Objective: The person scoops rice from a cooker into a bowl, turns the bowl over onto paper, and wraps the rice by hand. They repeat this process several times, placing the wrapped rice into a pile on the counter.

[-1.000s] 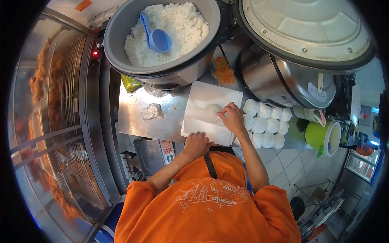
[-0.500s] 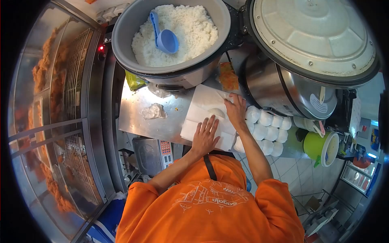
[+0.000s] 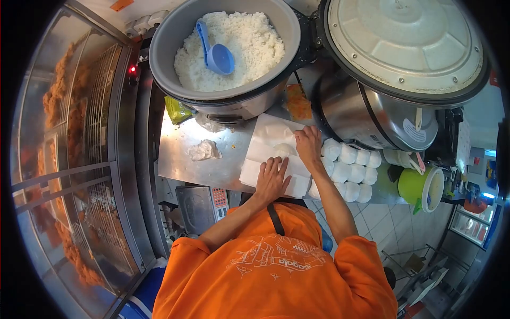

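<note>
On the back of the person's orange shirt (image 3: pixel 276 276) there is a white line drawing with one word printed under it. From up here the word shows reversed, and it looks like "sagala", though the letters are too small to be sure. The keypad on the scale (image 3: pixel 201 201) below the bench edge cannot be read.

Big rice cooker (image 3: pixel 159 58) full of white rice with a blue scoop (image 3: pixel 215 50) stuck in it, open lid (image 3: pixel 406 45) beside, wrapped rice balls (image 3: pixel 348 170) stacked up, green jug (image 3: pixel 417 187) nearby.
</note>
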`<action>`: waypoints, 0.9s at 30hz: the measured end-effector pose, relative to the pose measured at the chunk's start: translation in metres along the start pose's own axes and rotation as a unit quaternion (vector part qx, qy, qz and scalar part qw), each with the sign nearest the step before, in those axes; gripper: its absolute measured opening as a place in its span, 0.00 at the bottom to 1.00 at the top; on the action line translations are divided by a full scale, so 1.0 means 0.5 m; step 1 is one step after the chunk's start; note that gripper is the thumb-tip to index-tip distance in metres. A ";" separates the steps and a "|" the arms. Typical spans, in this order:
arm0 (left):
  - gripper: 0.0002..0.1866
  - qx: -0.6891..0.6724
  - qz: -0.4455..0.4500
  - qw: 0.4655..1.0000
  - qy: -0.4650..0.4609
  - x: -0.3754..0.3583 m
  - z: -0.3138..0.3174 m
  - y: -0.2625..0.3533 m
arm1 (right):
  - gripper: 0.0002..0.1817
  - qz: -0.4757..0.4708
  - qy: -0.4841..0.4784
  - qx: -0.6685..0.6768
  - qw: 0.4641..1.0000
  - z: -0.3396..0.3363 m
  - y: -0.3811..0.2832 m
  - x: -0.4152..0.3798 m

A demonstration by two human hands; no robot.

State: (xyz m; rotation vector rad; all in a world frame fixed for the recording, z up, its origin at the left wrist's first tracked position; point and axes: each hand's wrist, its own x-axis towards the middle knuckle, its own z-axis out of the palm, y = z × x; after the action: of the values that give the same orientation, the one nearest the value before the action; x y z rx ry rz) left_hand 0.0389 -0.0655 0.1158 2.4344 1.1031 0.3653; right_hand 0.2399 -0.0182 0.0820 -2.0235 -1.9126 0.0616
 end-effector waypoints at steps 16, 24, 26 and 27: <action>0.30 -0.068 0.007 0.998 -0.004 0.007 -0.005 -0.025 | 0.14 0.134 -0.074 0.249 0.956 -0.058 -0.042 -0.009; 0.28 -0.067 0.134 0.981 0.120 0.184 -0.067 -0.105 | 0.13 0.001 0.043 0.108 0.993 -0.056 -0.082 -0.127; 0.27 -0.024 0.227 0.967 0.114 0.228 -0.067 -0.132 | 0.13 0.004 0.055 0.114 0.992 -0.044 -0.083 -0.140; 0.25 0.059 0.234 0.970 -0.013 0.239 -0.049 -0.159 | 0.13 0.007 0.067 0.117 0.991 -0.039 -0.082 -0.142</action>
State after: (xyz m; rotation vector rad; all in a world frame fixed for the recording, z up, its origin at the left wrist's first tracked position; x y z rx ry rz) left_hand 0.0551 0.0786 0.1047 2.7868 0.5399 0.4181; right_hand 0.2000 -0.0910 0.0971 -1.8371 -1.7224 0.1417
